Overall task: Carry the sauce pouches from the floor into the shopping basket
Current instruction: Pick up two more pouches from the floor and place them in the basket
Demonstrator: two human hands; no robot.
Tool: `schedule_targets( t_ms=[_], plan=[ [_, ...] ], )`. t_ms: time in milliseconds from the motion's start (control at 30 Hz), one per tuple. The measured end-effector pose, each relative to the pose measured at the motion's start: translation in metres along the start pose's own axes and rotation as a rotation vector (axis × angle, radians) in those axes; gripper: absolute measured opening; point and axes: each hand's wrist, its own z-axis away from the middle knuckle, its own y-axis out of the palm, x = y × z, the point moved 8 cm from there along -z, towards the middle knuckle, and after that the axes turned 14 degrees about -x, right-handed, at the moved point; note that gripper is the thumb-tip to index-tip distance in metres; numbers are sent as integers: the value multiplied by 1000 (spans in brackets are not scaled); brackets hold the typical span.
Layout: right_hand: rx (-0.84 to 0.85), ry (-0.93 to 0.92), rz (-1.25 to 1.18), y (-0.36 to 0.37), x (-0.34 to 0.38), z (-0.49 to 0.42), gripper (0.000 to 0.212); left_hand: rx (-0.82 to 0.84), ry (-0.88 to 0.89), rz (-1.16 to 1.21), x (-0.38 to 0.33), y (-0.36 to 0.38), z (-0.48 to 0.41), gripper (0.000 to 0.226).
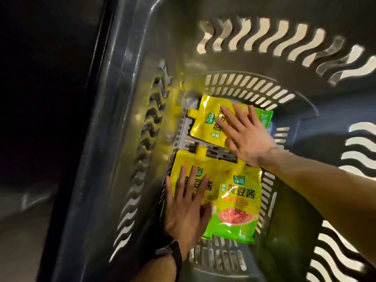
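I look straight down into a dark grey shopping basket (pixel 142 64) with wavy slots in its walls. Three yellow-green sauce pouches lie flat on its slotted bottom. The far pouch (pixel 205 121) has its spout pointing left, and my right hand (pixel 242 135) presses on it with straight fingers. A near left pouch (pixel 183 161) lies under my left hand (pixel 187 206), whose fingers are spread flat on it. The near right pouch (pixel 238 202) lies beside it, partly overlapping, and no hand touches it. A further green edge (pixel 266 117) shows behind my right hand.
The basket's walls rise on all sides around both forearms. Left of the basket the surroundings (pixel 40 98) are dark, with a grey floor patch (pixel 20 231) at lower left. A dark band sits on my left wrist (pixel 173 255).
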Motion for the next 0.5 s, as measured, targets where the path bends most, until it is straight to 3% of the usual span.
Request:
schedule_targets(
  t_ms=[167,500],
  plan=[
    [98,161,-175,-73,18,20,90,126,-41,-5,-7,-44,6,81],
    [117,299,-132,-310,27,127,81,-23,-148,63,-16,-296,50,79]
  ],
)
